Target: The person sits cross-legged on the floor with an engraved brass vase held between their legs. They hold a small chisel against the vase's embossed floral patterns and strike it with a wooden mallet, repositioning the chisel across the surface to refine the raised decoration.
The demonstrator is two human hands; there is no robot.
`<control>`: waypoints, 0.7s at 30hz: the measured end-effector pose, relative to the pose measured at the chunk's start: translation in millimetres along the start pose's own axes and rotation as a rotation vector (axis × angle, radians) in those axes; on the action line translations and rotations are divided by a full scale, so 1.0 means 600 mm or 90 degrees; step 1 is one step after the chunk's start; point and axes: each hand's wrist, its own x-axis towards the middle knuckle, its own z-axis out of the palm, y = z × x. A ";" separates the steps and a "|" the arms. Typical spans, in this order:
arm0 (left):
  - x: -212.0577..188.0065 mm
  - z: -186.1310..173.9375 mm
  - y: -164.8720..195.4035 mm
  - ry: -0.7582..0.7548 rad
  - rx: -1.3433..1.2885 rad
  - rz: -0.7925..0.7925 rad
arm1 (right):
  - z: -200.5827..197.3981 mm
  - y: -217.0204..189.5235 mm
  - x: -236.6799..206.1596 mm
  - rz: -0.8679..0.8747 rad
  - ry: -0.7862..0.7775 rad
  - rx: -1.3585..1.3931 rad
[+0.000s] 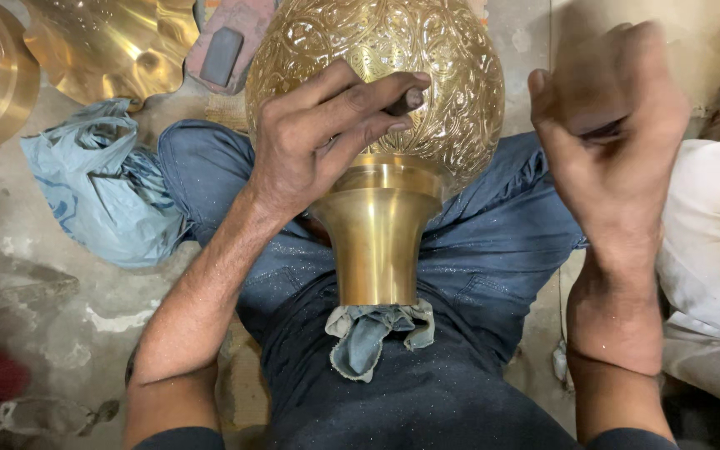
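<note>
Engraved brass vase (377,108) lies across the person's lap, neck toward the belly on a blue rag (372,333); left hand (318,137) pinches a small chisel (406,100) against its bulb, right hand (614,125) raised beside it, blurred, grip unclear; chisel wants steadying, strikes light

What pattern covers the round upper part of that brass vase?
Engraved floral scrollwork on the golden brass vase, clearest in the head view.

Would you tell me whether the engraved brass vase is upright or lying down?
Lying down: the engraved brass vase rests across the lap, neck toward the body.
</note>
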 end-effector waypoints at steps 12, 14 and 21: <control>0.006 -0.009 0.017 -0.003 0.003 0.003 | -0.005 -0.029 0.009 -0.006 -0.026 -0.166; 0.004 -0.008 0.015 -0.003 -0.011 -0.002 | -0.004 -0.024 0.004 0.049 -0.004 -0.011; -0.002 0.009 -0.009 0.096 -0.207 -0.020 | 0.015 0.006 -0.011 0.029 -0.007 -0.124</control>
